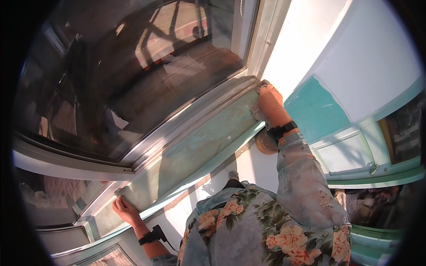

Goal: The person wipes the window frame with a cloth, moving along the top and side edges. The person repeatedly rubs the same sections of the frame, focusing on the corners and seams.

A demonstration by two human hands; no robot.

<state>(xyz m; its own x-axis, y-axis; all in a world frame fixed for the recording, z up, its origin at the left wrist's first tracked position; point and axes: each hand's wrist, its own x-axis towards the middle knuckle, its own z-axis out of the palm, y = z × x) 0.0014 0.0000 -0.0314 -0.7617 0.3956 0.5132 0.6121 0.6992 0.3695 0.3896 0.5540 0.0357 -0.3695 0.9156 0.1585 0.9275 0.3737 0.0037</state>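
At the far right end of a green-painted windowsill (199,146), my right hand (271,99) grips a crumpled greyish cloth (258,113). The cloth bunches against the corner where the sill meets the white side wall (296,40). My left hand (124,210) rests on the sill's left part with its fingers slightly bent, and nothing shows in it. Between my hands the sill surface looks blotchy and worn. Beyond it runs the metal track (179,129) of a sliding window, with a large glass pane (159,76) above.
A round brownish container (266,143) stands below the sill, partly behind my right forearm. To the right are a turquoise wall panel (316,109) and a pale cabinet door (346,153). Reflections and sunlight cross the glass. A bead chain (241,8) hangs at the top.
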